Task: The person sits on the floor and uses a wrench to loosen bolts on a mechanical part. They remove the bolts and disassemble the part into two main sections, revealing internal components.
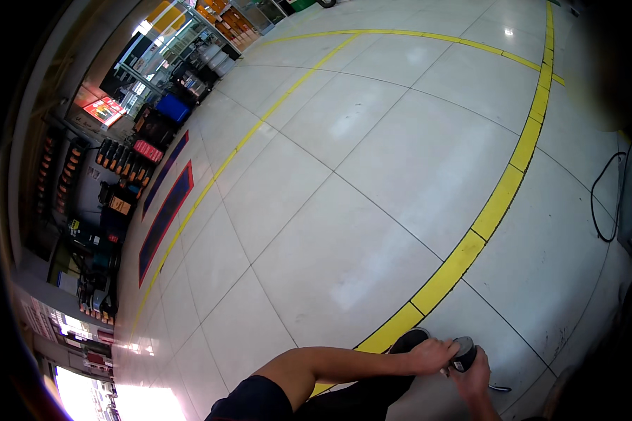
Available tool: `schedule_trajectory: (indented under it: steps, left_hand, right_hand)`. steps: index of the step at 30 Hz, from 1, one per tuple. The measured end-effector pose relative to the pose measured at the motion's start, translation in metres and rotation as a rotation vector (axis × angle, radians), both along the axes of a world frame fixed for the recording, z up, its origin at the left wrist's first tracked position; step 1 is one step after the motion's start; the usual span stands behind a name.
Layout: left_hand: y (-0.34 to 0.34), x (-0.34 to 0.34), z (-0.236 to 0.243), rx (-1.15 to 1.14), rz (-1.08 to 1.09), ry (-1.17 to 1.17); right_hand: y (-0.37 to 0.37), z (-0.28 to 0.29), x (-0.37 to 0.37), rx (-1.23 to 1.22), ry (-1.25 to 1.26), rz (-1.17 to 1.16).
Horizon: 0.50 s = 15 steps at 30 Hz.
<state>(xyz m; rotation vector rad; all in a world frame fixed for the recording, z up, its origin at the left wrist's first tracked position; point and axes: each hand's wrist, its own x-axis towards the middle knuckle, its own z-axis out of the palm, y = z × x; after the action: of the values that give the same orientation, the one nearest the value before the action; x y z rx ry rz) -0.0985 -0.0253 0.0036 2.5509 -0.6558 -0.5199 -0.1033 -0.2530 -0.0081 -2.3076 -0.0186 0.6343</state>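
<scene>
At the bottom right, my left hand (pixel 432 356) has its fingers curled against the left side of a short dark cylinder (pixel 465 358) with a grey top. My right hand (pixel 474 379) grips the same cylinder from the right and below. What lies under my fingers is too small to make out. A thin silver metal piece (pixel 500 388) shows just right of my right wrist, over the floor. My dark shoe (pixel 406 342) is behind my left hand, by a yellow floor line (pixel 442 270).
Pale tiled floor (pixel 330 210) with yellow lines spreads ahead. Along the left wall stand dark cases, a blue bin (pixel 172 109) and racked equipment (pixel 123 161), near red-edged dark floor rectangles (pixel 165 221). At the right edge a black cable (pixel 597 207) hangs by a grey machine (pixel 630 203).
</scene>
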Motion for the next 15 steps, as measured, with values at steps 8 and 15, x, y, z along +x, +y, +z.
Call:
schedule_trajectory:
  steps: [8,15]
  left_hand:
    - [-0.007,0.016,0.036,-0.016,0.274,0.418]
    - [0.003,0.015,0.03,0.049,0.261,0.466]
  right_hand:
    - [0.003,-0.01,-0.007,-0.052,-0.054,0.064]
    - [0.013,-0.004,-0.008,-0.087,-0.115,0.099]
